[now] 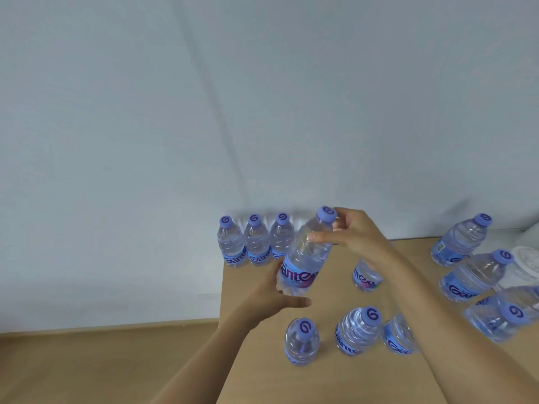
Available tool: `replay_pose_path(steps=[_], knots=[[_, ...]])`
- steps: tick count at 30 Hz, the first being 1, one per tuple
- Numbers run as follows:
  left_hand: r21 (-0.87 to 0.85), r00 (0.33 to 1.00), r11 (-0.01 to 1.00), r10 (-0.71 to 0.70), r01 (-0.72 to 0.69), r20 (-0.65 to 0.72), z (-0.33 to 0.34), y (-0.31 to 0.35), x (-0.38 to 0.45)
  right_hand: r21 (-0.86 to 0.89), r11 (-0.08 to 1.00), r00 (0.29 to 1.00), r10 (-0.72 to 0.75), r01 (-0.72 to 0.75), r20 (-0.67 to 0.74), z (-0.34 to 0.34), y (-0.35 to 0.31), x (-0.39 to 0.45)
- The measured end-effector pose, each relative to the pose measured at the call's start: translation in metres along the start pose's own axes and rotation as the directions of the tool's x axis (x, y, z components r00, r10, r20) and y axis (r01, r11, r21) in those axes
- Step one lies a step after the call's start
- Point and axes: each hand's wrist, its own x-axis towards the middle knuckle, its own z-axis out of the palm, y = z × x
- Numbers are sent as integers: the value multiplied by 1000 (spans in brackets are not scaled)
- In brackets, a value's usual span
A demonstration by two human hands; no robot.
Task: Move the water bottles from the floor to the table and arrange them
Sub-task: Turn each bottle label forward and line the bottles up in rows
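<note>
Fingers of your right hand wrap the upper part of the held bottle, just below its purple cap; the thumb reaches up beside the cap. Your left hand cups the bottle's base from below, fingers partly curled, thumb pointing right. Gripped at both ends, the bottle tilts with its cap up and to the right, in the air over the far left part of the table.

Behind it, a row of three bottles stands upright along the table's far left edge, side by side. One bottle stands under your right wrist, partly hidden. Three near bottles stand upright in a loose row below your hands; the rightmost is cut off by your forearm. At right, three more bottles sit in a line, and whether they touch cannot be told. A white lid-like object lies at the right border, blurred.
</note>
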Motion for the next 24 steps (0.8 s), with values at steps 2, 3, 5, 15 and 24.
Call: replay_pose_path(steps=[2, 3, 5, 15, 24], knots=[[-18, 995, 997, 71, -72, -71, -3, 21, -8, 69, 996, 997, -56, 53, 50, 1, -23, 1], [-5, 988, 995, 99, -100, -121, -4, 29, -12, 105, 992, 994, -74, 66, 76, 2, -32, 2], [2, 975, 991, 135, -137, -174, -4, 38, -16, 162, 984, 991, -92, 76, 94, 8, -42, 6], [-69, 893, 976, 161, -208, -420, -8, 35, -16, 339, 927, 987, -151, 162, -61, 69, -60, 19], [-54, 937, 965, 233, -255, -261, -33, 46, -27, 462, 881, 987, -148, 100, 69, 67, -68, 41]])
